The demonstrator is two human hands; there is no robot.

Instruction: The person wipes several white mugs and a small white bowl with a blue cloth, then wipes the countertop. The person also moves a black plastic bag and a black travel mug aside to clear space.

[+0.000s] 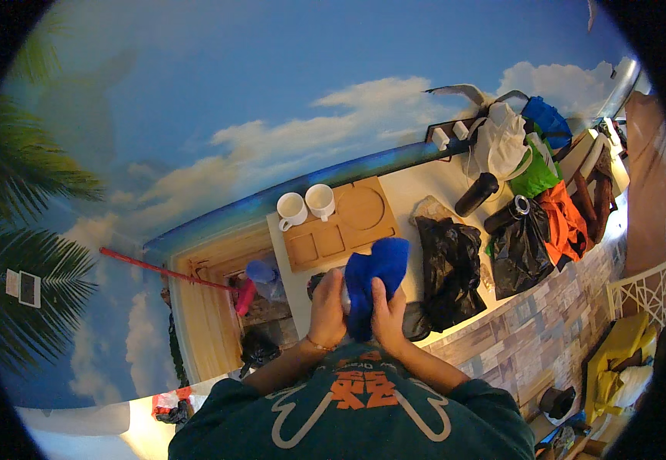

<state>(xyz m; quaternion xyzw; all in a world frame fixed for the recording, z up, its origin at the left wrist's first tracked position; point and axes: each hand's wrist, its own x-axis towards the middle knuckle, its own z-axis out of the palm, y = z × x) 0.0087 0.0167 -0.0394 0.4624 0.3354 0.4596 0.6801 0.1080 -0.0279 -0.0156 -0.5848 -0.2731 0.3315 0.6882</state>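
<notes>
Close to my chest, my right hand [387, 316] grips a blue cloth [374, 276] that stands up above the fingers. Beside it, my left hand [328, 307] is curled around a pale object [345, 296], mostly hidden by the fingers and the cloth, so I cannot tell what it is. Beyond both hands lies a wooden tray [342, 247] with round and rectangular recesses. Two white mugs, a left one [292, 211] and a right one [320, 201], stand at the tray's far left corner.
Right of the tray, the pale tabletop [404, 201] holds black plastic bags [450, 270], dark cylindrical containers [476, 194], a white bag [499, 144], a green bag [534, 169] and an orange bag [563, 221]. Left of the table, a red pole [166, 269] leans near a wooden-sided recess [212, 310].
</notes>
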